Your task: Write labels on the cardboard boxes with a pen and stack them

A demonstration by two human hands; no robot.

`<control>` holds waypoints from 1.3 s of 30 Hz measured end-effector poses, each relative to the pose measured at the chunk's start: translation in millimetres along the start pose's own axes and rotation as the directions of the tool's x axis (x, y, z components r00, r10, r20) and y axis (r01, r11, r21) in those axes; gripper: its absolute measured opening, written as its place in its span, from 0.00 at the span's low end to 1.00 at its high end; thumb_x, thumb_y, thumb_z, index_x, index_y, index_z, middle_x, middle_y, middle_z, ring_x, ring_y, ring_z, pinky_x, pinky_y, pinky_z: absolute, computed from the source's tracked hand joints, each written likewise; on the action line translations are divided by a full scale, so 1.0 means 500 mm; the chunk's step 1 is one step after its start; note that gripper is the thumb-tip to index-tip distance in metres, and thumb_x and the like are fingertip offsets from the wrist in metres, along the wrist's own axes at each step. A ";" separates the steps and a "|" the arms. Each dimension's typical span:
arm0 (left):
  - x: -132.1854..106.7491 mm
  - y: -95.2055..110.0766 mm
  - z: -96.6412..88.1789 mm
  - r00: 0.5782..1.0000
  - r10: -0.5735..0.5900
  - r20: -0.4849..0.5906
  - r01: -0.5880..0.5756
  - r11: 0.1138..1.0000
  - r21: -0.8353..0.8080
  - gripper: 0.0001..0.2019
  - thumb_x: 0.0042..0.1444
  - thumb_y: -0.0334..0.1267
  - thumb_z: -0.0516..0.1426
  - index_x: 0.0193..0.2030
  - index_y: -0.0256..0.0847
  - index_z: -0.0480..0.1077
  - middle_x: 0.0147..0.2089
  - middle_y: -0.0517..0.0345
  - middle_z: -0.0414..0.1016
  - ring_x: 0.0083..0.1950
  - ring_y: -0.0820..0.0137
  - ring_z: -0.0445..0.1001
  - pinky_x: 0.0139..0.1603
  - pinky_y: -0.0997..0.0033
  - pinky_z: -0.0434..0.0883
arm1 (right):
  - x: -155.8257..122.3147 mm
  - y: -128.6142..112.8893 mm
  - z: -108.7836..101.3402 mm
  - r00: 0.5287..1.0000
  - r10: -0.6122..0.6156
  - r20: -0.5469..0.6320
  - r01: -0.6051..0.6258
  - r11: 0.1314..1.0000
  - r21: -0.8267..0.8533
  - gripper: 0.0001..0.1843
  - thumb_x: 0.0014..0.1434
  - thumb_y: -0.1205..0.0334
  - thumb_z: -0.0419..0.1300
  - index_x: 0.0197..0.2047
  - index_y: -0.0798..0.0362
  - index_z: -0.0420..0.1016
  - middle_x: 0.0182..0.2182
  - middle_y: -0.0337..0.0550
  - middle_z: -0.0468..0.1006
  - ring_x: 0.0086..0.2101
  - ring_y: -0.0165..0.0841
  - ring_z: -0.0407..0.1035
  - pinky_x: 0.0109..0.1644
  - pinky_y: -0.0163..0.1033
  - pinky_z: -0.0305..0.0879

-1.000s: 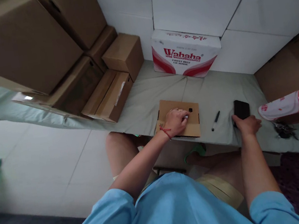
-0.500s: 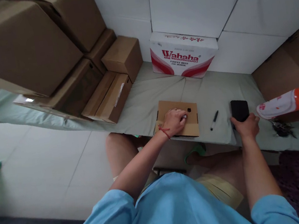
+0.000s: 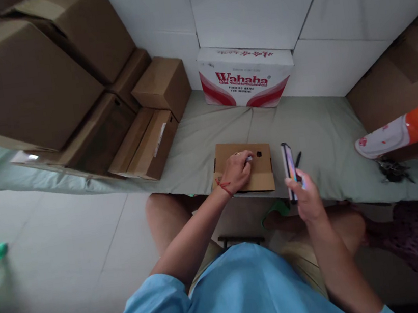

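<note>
Head view: the left hand rests on a flat brown box, fingers curled narrow around a small pale object, too small to name. The right hand grips a phone between thumb and fingers, just right of the box; its screen is seen steeply from the side, so its content is unreadable. Phone and hand hide most of a pen, and the orange-and-white bottle is cut off at the right edge. Half a second ago the phone lay dark near that bottle; the left hand has stayed on the box
</note>
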State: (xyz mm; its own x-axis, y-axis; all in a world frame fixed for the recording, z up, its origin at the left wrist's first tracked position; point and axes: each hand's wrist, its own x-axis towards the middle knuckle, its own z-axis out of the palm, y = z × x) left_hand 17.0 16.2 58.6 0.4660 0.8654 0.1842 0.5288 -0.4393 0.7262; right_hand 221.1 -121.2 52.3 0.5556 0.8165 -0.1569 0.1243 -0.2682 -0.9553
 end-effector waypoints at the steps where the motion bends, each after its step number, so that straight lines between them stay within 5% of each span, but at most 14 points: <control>1: 0.000 -0.001 -0.001 1.000 -0.010 -0.017 0.010 1.000 -0.010 0.12 0.69 0.32 0.51 0.50 0.42 0.76 0.48 0.50 0.83 0.50 0.61 0.80 0.56 0.61 0.73 | -0.013 -0.009 0.021 1.000 -0.014 0.014 0.015 0.998 -0.064 0.42 0.49 0.34 0.70 0.58 0.54 0.73 0.40 0.44 0.79 0.36 0.36 0.72 0.44 0.45 0.74; 6: -0.003 -0.003 -0.010 0.989 -0.106 -0.104 0.087 0.981 -0.171 0.12 0.74 0.38 0.49 0.50 0.41 0.74 0.44 0.55 0.81 0.44 0.67 0.77 0.49 0.68 0.71 | -0.041 -0.042 0.079 0.984 -0.179 0.006 0.171 0.930 -0.326 0.45 0.48 0.36 0.69 0.62 0.55 0.72 0.52 0.57 0.77 0.51 0.50 0.72 0.59 0.58 0.70; 14: -0.002 0.002 -0.016 0.988 -0.130 -0.080 0.106 0.963 -0.249 0.10 0.71 0.37 0.52 0.48 0.40 0.75 0.39 0.57 0.78 0.40 0.68 0.73 0.46 0.70 0.69 | -0.073 -0.027 0.118 0.944 -0.323 -0.069 0.236 0.807 -0.542 0.47 0.53 0.39 0.69 0.69 0.54 0.63 0.57 0.63 0.71 0.53 0.56 0.72 0.53 0.58 0.73; 39: -0.003 -0.001 -0.012 0.987 -0.141 -0.076 0.117 0.960 -0.254 0.07 0.70 0.37 0.52 0.47 0.42 0.71 0.41 0.57 0.78 0.42 0.66 0.75 0.46 0.66 0.66 | -0.076 -0.017 0.133 0.913 -0.369 -0.174 0.249 0.843 -0.477 0.48 0.56 0.36 0.68 0.69 0.58 0.63 0.56 0.62 0.71 0.56 0.55 0.69 0.60 0.61 0.71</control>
State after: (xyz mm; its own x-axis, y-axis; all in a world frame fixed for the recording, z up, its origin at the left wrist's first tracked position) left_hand 12.0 16.6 62.1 0.3319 0.9343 0.1300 0.3819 -0.2591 0.8871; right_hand 144.4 -115.8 49.7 0.6043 0.7557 0.2523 0.6354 -0.2662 -0.7248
